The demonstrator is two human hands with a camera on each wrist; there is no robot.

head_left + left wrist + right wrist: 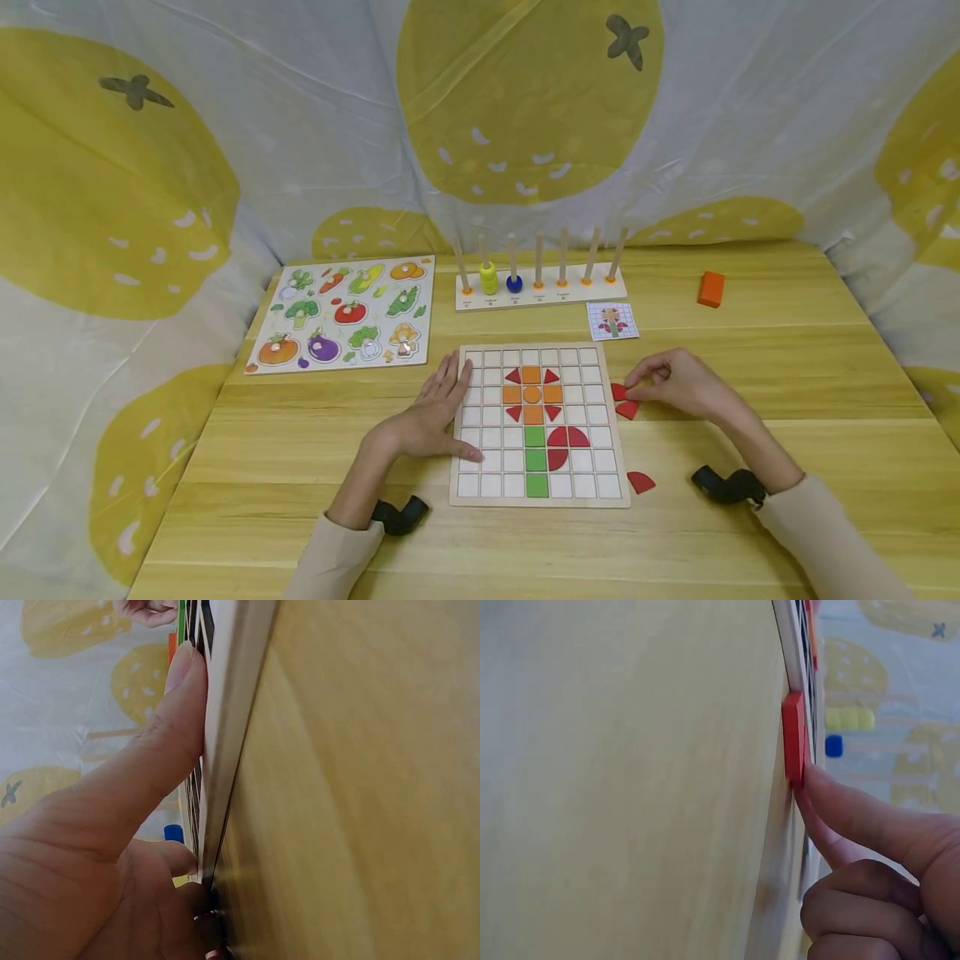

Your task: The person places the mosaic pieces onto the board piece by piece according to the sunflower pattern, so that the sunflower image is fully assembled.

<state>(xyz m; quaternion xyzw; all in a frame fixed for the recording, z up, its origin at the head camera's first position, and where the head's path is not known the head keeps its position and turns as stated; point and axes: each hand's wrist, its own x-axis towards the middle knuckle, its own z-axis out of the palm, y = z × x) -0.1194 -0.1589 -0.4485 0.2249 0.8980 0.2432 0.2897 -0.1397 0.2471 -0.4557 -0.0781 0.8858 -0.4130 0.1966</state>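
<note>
Red wooden quarter-round tiles (622, 402) lie on the table just off the right edge of the square wooden grid board (539, 423), and one is pinched by the right hand (675, 385) between thumb and forefinger. The left hand (435, 412) is laid flat, fingers straight, on the board's left edge. The tile looks thin, smooth and flat-faced, so it could slip from a shallow pinch, or be set turned the wrong way in a cell. Should the pressing hand be lifted, the board could be nudged and the orange, green and red pieces (534, 393) already seated could be shifted. Another red piece (641, 482) lies off the board's lower right corner.
</note>
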